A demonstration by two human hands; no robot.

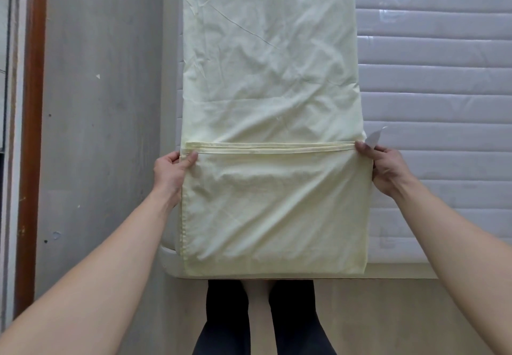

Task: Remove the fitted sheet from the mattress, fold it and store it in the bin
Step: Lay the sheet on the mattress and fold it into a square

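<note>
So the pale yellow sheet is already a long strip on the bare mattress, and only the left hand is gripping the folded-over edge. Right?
Not quite: both hands grip it. In the head view the left hand pinches one end of the folded edge of the sheet and the right hand pinches the other. The rest holds: it lies as a long strip on the bare mattress.

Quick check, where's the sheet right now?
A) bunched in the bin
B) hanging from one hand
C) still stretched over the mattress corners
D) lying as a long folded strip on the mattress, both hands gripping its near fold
D: the sheet lies as a long strip on the bare mattress, and the left hand and right hand pinch the two ends of the folded-over edge.
</note>
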